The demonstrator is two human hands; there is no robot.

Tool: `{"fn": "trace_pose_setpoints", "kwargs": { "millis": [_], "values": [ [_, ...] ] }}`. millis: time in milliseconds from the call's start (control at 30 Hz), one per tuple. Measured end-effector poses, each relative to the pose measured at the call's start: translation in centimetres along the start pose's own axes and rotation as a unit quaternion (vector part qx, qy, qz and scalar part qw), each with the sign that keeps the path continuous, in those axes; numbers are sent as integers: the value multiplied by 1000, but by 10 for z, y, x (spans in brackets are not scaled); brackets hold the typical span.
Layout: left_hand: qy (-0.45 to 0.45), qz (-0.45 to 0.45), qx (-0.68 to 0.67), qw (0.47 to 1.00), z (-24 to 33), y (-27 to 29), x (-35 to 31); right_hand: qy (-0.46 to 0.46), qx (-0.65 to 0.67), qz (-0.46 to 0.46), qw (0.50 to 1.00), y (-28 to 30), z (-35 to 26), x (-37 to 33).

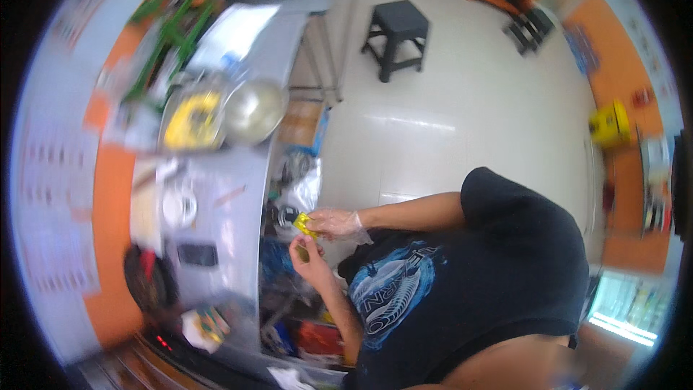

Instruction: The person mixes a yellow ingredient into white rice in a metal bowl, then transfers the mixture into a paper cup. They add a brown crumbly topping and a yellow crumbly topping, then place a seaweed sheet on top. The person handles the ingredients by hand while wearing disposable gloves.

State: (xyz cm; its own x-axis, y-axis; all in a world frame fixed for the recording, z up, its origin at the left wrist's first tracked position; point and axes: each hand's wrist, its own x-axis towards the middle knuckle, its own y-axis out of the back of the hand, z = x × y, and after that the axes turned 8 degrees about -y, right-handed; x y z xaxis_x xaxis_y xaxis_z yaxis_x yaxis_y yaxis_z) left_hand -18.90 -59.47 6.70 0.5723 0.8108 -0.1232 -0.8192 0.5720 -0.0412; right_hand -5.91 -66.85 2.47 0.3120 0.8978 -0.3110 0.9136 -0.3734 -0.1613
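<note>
A small shiny yellow packet (304, 224) is held just off the table's edge, in front of my dark printed T-shirt. My right hand (338, 223), in a clear plastic glove, pinches it from the right. My left hand (310, 262) is bare. Its thumb and fingertips close on the packet's lower end, where a darker yellow-brown piece shows between them. Blur hides the packet's exact form. On the table to the left lie a black phone (197, 255) and a round white container (179, 206).
A steel bowl (253, 112) and a clear tub of yellow food (195, 121) stand farther along the grey table (227, 235). Below its edge sits a brown carton (301, 121) among bags. A black stool (398, 25) stands on the pale tiled floor.
</note>
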Motion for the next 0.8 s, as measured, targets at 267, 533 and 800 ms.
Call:
{"fn": "trace_pose_setpoints", "kwargs": {
  "millis": [267,533,800],
  "values": [
    [130,-193,-118,965,10,-205,17,-11,106,233,967,193,-8,-117],
    [260,-436,-100,856,-34,-447,31,37,196,385,901,383,22,-230],
    [85,-694,74,711,-50,-761,-50,-19,98,703,704,543,34,-393]
  ]
}}
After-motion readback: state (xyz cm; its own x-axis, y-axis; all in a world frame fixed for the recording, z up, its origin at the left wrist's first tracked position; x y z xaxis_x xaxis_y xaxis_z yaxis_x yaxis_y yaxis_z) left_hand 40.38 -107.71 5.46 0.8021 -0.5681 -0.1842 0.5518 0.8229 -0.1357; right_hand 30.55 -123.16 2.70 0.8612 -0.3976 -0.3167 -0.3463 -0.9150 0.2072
